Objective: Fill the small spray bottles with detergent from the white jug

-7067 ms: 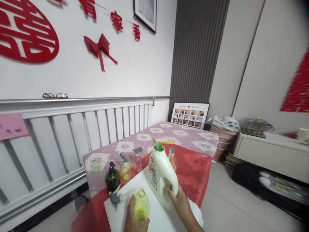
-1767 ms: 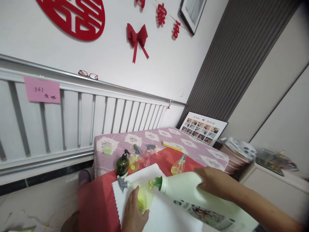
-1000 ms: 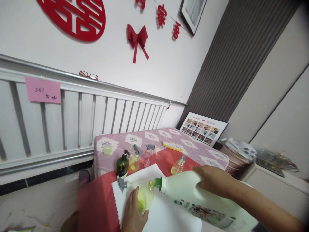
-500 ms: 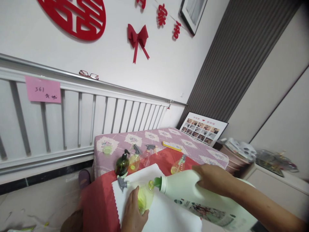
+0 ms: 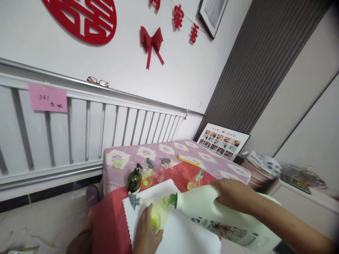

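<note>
My left hand [image 5: 147,229] is wrapped around a small clear spray bottle [image 5: 160,216] without its top, tinted yellow-green, over a white mat [image 5: 182,229]. My right hand [image 5: 233,195] grips the handle of a large pale green detergent jug [image 5: 201,203], tipped nearly on its side. The jug's green spout [image 5: 173,199] meets the small bottle's mouth; I cannot make out the flow of liquid between them. A grey spray head [image 5: 134,201] lies on the mat's left edge, close to my left hand.
Behind the mat stand a dark green pump bottle [image 5: 134,180], a yellowish spray bottle [image 5: 147,175], a pinkish spray bottle [image 5: 160,173] and another spray bottle [image 5: 195,180]. A yellow-edged box [image 5: 188,160] and a green lid-like piece [image 5: 118,163] lie on the patterned tablecloth [image 5: 166,150].
Both hands, the jug and the small bottle hold almost the same positions. Nothing has been let go or newly taken.
</note>
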The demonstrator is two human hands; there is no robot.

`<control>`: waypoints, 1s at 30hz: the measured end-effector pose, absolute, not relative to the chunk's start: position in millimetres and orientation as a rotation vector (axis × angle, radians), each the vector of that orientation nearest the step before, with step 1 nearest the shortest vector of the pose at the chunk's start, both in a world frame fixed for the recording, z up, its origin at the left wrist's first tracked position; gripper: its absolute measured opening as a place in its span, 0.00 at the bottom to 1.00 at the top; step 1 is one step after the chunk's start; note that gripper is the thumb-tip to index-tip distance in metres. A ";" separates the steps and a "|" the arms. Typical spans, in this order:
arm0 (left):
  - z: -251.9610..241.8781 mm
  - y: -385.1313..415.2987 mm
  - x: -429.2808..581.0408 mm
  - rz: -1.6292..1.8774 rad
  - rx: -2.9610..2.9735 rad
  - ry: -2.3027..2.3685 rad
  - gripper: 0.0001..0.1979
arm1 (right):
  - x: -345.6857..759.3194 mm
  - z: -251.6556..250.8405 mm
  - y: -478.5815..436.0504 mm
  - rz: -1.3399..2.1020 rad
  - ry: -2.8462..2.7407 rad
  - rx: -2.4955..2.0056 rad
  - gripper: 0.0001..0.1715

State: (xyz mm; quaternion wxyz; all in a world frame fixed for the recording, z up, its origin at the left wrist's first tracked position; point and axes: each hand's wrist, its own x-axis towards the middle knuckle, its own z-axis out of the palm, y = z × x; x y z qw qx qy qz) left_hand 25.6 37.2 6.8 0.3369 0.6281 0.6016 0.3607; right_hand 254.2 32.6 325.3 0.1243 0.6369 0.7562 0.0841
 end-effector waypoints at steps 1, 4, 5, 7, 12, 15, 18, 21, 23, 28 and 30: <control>7.2 37.0 25.7 0.942 1.638 1.567 0.45 | 254.3 325.5 32.6 0.251 2.204 1.850 0.16; 7.5 36.0 26.0 0.945 1.648 1.567 0.45 | 254.7 325.5 32.7 0.278 2.191 1.826 0.17; 7.2 35.7 26.0 0.945 1.652 1.569 0.45 | 254.8 325.5 32.8 0.286 2.187 1.820 0.17; 6.1 35.0 25.9 0.935 1.659 1.574 0.45 | 254.7 325.7 32.8 0.288 2.177 1.816 0.17; 5.0 34.6 24.8 0.928 1.668 1.591 0.45 | 252.3 327.2 32.9 0.278 2.157 1.833 0.18; 6.9 34.7 24.6 0.931 1.659 1.587 0.45 | 251.0 327.8 33.0 0.271 2.153 1.837 0.18; 8.1 34.7 25.1 0.935 1.653 1.591 0.44 | 250.6 328.0 32.5 0.276 2.161 1.832 0.17; 7.9 34.9 25.4 0.934 1.646 1.588 0.45 | 249.8 328.5 31.9 0.275 2.168 1.827 0.17; 7.8 35.1 25.3 0.936 1.643 1.577 0.45 | 248.7 329.1 31.9 0.272 2.166 1.828 0.18; 6.7 34.8 25.1 0.933 1.642 1.576 0.45 | 248.0 329.0 33.7 0.265 2.154 1.836 0.18; 5.8 34.4 25.2 0.935 1.651 1.579 0.45 | 249.1 328.0 34.5 0.262 2.153 1.837 0.18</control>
